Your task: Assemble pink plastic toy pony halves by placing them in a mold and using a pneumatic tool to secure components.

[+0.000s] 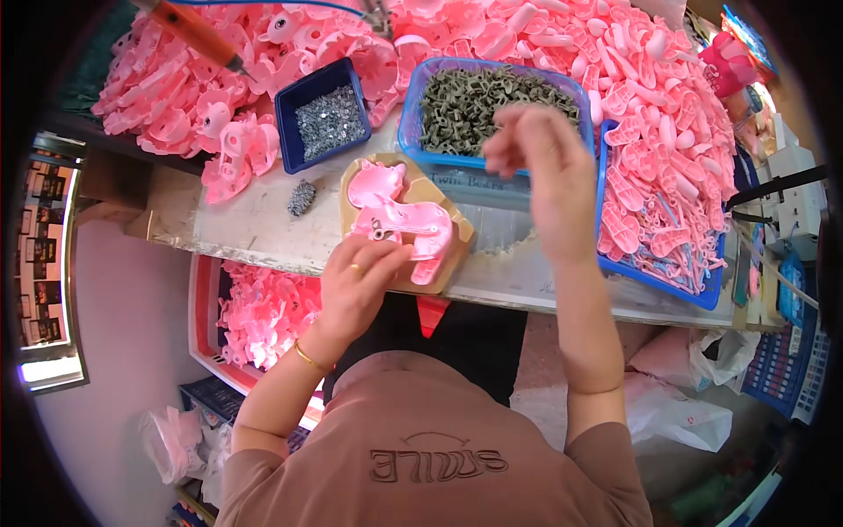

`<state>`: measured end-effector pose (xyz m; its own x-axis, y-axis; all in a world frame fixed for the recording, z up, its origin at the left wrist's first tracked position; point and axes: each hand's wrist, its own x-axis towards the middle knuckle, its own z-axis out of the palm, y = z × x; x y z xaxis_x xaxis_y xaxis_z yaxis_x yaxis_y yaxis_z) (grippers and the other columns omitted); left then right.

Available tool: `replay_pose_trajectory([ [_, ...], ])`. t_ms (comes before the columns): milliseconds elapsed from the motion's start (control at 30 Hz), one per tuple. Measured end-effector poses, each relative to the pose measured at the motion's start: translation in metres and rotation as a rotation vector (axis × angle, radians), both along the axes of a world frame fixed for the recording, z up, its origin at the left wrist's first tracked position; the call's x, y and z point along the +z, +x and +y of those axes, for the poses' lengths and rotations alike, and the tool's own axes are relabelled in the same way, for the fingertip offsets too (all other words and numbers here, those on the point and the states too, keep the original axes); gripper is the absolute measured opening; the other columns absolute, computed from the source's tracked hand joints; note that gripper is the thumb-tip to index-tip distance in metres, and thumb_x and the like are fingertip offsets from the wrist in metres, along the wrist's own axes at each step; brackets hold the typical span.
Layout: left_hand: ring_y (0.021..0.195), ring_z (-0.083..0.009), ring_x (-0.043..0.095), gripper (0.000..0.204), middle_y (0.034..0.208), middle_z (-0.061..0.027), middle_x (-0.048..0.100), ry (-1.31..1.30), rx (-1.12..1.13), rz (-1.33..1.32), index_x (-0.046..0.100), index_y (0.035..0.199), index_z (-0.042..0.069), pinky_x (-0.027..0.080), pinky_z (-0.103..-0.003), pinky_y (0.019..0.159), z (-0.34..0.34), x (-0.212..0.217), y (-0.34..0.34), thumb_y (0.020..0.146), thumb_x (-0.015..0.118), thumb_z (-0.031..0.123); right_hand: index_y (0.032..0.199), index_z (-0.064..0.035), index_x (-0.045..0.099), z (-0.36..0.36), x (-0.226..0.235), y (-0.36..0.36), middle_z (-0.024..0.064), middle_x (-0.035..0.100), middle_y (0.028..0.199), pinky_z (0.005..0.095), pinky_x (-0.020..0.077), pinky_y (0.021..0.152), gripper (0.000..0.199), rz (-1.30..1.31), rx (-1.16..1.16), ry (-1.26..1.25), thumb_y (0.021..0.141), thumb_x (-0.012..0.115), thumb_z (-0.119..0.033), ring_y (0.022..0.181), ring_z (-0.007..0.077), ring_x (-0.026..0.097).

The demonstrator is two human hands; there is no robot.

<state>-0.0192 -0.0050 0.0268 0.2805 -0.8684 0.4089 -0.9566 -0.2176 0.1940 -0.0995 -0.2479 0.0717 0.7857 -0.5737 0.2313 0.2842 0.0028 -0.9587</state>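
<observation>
A pink plastic toy shell (428, 221), shaped like an animal's body and head, lies with its inside up on a tan holding block (458, 234). My left hand (358, 279) grips the shell's near left edge, its fingertips beside a small dark ring-like part (380, 234) in the shell. Over the near right side of a blue basket (494, 162) hangs my right hand (546, 158), fingers bent and smeared by motion. Whether it holds anything cannot be made out. Small dark green plastic parts (479, 110) fill that basket.
A dark blue tray (290, 140) holds small metal screws, with a screw pile (301, 198) near it. Pink shells (158, 105) heap up at the far left. Pink parts overfill a blue bin (663, 285) at right. An orange electric screwdriver (195, 37) hangs above.
</observation>
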Motion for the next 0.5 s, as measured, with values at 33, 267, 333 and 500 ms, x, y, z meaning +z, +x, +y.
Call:
replay_pose_trajectory([
  [33,0.091,-0.0273,0.062,0.022,0.103,-0.0069,0.066,-0.141,0.053,0.099,0.069,0.105,0.008,0.051,-0.037,0.084,0.0,0.001,0.0,0.085,0.067,0.0,0.112,-0.0012,0.063,0.008,-0.013,-0.005,0.0059,0.068,0.094,0.0268,0.0515,0.076,0.031,0.006,0.022,0.055,0.106,0.048,-0.027,0.081,0.011,0.064],
  [267,0.116,-0.0232,0.06,0.031,0.125,-0.011,0.061,-0.798,0.329,1.421,0.052,0.13,0.001,0.049,-0.037,0.1,0.03,0.02,-0.027,0.104,0.053,0.017,0.131,-0.0077,0.055,0.093,-0.044,-0.02,0.017,0.05,0.136,0.0444,0.0398,0.104,0.06,-0.016,0.215,-0.526,0.08,0.079,-0.027,0.126,0.0335,0.048],
  [333,0.127,-0.0255,0.053,0.042,0.133,-0.0113,0.056,-0.919,0.294,1.714,0.043,0.142,0.004,0.044,-0.041,0.108,0.035,0.02,-0.039,0.104,0.051,0.02,0.135,-0.0088,0.054,0.117,-0.041,-0.021,0.017,0.046,0.141,0.0492,0.0352,0.109,0.069,-0.069,0.248,-0.505,0.074,0.083,-0.024,0.13,0.0392,0.043],
  [500,0.13,-0.0241,0.05,0.044,0.135,-0.0104,0.054,-1.008,0.158,1.889,0.04,0.143,0.006,0.041,-0.042,0.111,0.056,0.004,-0.049,0.101,0.054,0.01,0.125,-0.0106,0.062,0.144,-0.062,-0.02,0.0144,0.046,0.142,0.0496,0.0409,0.107,0.057,-0.086,0.238,-0.632,0.07,0.079,-0.005,0.131,0.0386,0.044],
])
